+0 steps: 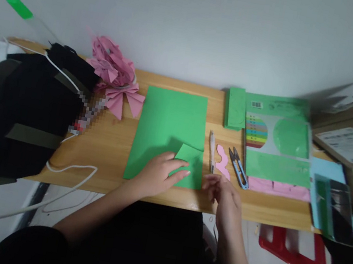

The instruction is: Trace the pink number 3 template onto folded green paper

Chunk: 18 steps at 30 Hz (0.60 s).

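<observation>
A green paper sheet (169, 121) lies on the wooden desk (109, 143), its near right corner folded up into a small flap (190, 157). My left hand (160, 174) rests flat on the sheet with fingers stretched onto the flap. My right hand (222, 194) hovers just right of the sheet, fingers loosely curled and blurred, with nothing visible in them. Close to its fingertips lie a white pen (211, 151), a pink wavy paper cutout (223, 162) and small blue-handled snips (238, 168).
Pink paper bows (115, 73) and a black bag (23, 109) with a white cable sit at the left. A pack of coloured paper (277, 140), a green stack (235, 108), pink sheets and a light blue sheet with a dark object lie at the right.
</observation>
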Motion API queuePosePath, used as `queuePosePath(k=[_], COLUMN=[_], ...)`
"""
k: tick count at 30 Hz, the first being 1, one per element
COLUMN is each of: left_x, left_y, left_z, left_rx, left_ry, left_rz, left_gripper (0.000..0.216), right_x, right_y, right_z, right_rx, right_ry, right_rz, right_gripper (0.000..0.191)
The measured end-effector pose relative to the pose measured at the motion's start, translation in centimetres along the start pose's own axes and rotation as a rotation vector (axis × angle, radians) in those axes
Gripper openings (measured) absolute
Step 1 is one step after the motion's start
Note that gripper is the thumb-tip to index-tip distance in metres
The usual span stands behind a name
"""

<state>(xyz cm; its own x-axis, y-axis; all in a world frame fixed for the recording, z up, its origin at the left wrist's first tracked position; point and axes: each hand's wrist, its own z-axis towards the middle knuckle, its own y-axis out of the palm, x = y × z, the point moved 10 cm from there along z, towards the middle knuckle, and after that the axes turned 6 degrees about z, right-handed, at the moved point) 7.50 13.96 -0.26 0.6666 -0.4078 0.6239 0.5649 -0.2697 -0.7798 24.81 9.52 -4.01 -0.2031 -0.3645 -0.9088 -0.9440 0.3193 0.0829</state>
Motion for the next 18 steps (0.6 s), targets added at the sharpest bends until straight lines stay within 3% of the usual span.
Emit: queuePosePath(k=[5, 9, 11, 14, 18], left_x=[1.3, 1.4, 0.3, -3.3, -9.1], left_y=[1.0, 0.6, -1.0, -4.6, -9.2], left_z=[-0.6, -1.0, -1.1, -2.1, -4.8], left_rx=[-0.076, -0.056, 0.054, 0.306, 0.625], left_ry=[0.117, 0.127, 0.053, -0.128, -0.342], left_rz=[-0.025, -0.165, -0.289, -0.426, -0.488], left_gripper=[0.050, 0.059, 0.052, 0.035, 0.027], right_x=[2.6, 1.4, 0.5, -0.8, -1.3], right_y=[2.7, 3.7, 4.3, 4.0, 0.0], right_z=[0.6, 2.6, 3.3, 3.5, 3.2], right_rx=[-0.187, -0.191, -0.217, -0.237, -0.190], right_ry=[0.212, 0.081, 0.003, -0.074, 0.026], right_rz=[-0.134, -0.242, -0.274, -0.267, 0.011], right_gripper=[0.075, 0.062, 0.057, 0.055, 0.048])
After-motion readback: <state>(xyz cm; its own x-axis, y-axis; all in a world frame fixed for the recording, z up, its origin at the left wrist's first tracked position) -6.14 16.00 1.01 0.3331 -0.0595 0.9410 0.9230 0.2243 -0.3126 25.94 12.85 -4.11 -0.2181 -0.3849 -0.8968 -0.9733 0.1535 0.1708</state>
